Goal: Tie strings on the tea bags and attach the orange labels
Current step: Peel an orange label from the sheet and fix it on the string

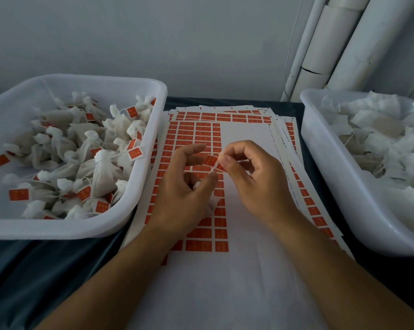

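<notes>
Both hands work just above the sheet of orange labels (202, 135) on the worktop (46, 265). The right hand (251, 179) pinches one peeled orange label (211, 160) between thumb and forefinger, its long side slanting down to the right. The left hand (184, 186) lies just to the label's left, fingers curled around a small white tea bag (212, 202) that peeks out below the palm. The string cannot be made out. The label probably has to close on the string between the two hands. Finished bags fill the left tub (139, 206); unlabelled ones wait in the right tub (320, 148).
</notes>
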